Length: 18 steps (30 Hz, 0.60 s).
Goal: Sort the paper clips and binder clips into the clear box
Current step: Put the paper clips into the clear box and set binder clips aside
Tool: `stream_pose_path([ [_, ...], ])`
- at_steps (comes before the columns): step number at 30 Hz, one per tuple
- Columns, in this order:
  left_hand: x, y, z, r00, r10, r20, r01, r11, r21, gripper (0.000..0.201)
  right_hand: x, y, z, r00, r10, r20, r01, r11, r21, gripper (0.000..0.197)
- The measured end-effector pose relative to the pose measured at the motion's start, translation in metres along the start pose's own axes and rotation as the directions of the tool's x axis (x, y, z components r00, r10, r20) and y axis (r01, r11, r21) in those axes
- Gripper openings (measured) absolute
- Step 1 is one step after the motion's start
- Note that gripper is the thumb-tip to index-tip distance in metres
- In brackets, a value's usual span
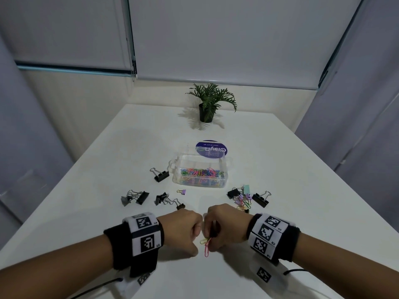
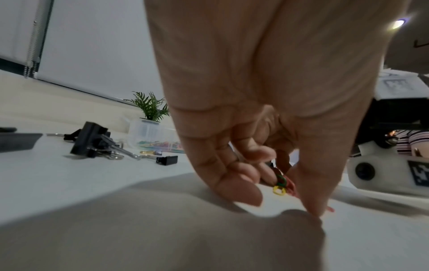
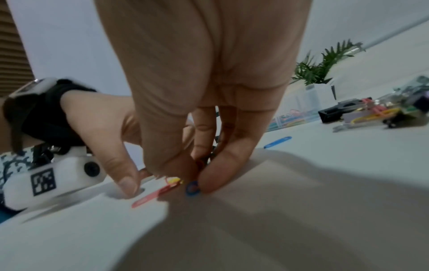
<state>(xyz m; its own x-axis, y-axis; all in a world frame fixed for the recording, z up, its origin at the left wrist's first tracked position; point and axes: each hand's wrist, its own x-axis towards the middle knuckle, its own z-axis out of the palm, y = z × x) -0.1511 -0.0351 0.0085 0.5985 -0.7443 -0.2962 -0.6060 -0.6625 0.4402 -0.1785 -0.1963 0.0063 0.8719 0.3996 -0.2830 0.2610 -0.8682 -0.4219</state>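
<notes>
The clear box (image 1: 199,184) sits mid-table, with several coloured paper clips (image 1: 200,172) inside. Near the table's front edge, my right hand (image 1: 212,236) pinches a small bunch of paper clips (image 1: 206,244), yellow, pink-red and blue, whose ends touch the table. The right wrist view shows that hand (image 3: 195,176) closed on them, beside a red clip (image 3: 150,198). My left hand (image 1: 192,236) is right beside it with its fingers curled. Its thumb tip (image 2: 313,207) is down on the table against the red clip. Black binder clips (image 1: 160,174) lie scattered around the box.
More binder clips lie at the left (image 1: 136,197) and centre (image 1: 164,198), with a mixed pile at the right (image 1: 241,198). A loose blue clip (image 3: 278,142) lies beyond my right hand. A potted plant (image 1: 208,104) stands at the far edge. A purple round label (image 1: 211,148) is behind the box.
</notes>
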Motion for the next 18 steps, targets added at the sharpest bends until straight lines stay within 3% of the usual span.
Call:
stream_pose_path([
  [6,-0.001,0.006,0.004,0.999,-0.009,-0.038,0.009,1.000,0.003,0.028,0.002,0.000,0.001,0.999,0.012,0.032,-0.009,0.994,-0.106,0.020],
  [10,0.000,0.010,0.007,0.998,-0.020,-0.057,0.022,1.000,0.019,0.037,-0.002,0.005,-0.006,0.996,0.086,0.011,-0.086,0.996,-0.021,0.012],
  [12,0.001,0.011,0.010,0.997,-0.029,-0.070,0.031,0.999,0.016,0.040,-0.002,0.011,-0.011,0.990,0.138,-0.005,-0.138,0.990,0.036,0.022],
  [15,0.007,0.011,0.013,0.994,-0.010,-0.105,0.007,1.000,-0.029,0.029,0.002,0.020,-0.021,0.974,0.216,-0.064,-0.210,0.974,0.087,0.030],
  [18,0.019,0.012,0.011,0.986,-0.024,-0.166,0.007,0.995,-0.102,0.014,0.007,0.024,-0.036,0.951,0.285,-0.118,-0.250,0.937,0.246,0.029],
])
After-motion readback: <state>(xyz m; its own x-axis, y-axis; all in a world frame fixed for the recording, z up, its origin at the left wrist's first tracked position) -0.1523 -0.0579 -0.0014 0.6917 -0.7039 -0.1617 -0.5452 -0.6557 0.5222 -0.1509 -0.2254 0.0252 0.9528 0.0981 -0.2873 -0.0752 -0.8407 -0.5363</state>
